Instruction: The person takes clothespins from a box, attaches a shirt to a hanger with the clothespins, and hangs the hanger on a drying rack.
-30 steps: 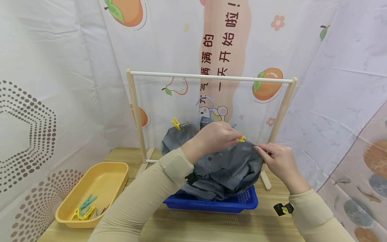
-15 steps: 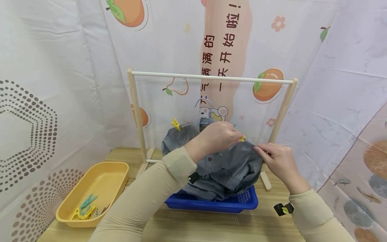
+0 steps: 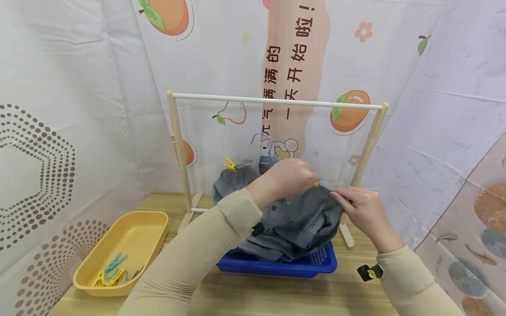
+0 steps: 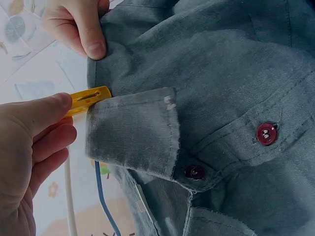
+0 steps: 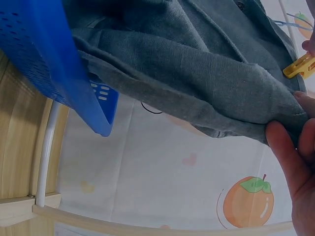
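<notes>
A grey-blue buttoned shirt (image 3: 296, 219) hangs over a blue basket (image 3: 272, 267), its lower part bunched inside. From its collar rises the hook of a light blue hanger (image 3: 262, 133). My left hand (image 3: 285, 177) pinches a yellow clothespin (image 4: 93, 96) at the shirt's shoulder edge, beside the collar; the left wrist view shows its tip over the cloth. Farther along that shoulder, my right hand (image 3: 365, 210) pinches the fabric between thumb and fingers. A second yellow clothespin (image 3: 229, 165) is clipped to the opposite shoulder. My left forearm covers part of the shirt.
A wooden rack with a white top bar (image 3: 276, 101) stands behind the basket. On the left, a yellow tray (image 3: 138, 228) holds several clothespins (image 3: 114, 263) in teal and yellow. Printed curtains enclose the wooden table (image 3: 292, 298) at the back and sides.
The hanger's hook has shifted left and slightly down. My left hand has edged a little to the right with the clothespin, now less visible. The right hand stays nearly in place.
</notes>
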`<state>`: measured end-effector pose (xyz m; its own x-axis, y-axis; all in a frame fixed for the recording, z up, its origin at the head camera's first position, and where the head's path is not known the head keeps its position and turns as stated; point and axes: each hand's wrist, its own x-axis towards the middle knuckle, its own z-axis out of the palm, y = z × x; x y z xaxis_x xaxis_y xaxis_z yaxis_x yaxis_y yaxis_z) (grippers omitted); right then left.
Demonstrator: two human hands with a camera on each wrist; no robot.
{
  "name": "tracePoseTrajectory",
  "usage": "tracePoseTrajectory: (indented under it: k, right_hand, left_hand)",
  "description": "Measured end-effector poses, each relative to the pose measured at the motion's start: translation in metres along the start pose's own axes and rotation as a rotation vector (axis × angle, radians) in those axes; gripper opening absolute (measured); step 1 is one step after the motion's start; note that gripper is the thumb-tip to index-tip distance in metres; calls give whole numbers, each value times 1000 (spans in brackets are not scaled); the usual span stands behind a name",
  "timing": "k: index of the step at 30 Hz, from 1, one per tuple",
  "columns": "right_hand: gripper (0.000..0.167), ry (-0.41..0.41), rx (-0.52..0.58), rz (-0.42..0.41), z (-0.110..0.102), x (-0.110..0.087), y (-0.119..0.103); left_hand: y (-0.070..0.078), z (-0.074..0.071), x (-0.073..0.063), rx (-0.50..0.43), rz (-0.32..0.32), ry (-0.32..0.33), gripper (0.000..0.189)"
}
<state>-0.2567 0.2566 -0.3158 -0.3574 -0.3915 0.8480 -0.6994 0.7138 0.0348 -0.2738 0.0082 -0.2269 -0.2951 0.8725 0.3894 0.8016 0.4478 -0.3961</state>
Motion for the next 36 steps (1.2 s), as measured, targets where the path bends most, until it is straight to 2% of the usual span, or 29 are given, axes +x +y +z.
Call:
tracePoseTrajectory:
  k: [16, 23, 29, 36]
  right_hand:
    - [17, 3, 20, -16, 2, -1, -1]
    - [19, 27, 23, -45, 2, -1, 0]
    - [23, 37, 24, -58, 2, -1, 1]
    - [18, 32, 28, -49, 3, -1, 1]
  left_hand:
    - [2, 6, 4, -32, 2, 11, 13]
    - [2, 8, 5, -88, -3, 27, 12]
    - [2, 9, 6, -74, -14, 14, 18]
    - [4, 9, 8, -65, -23, -3, 24]
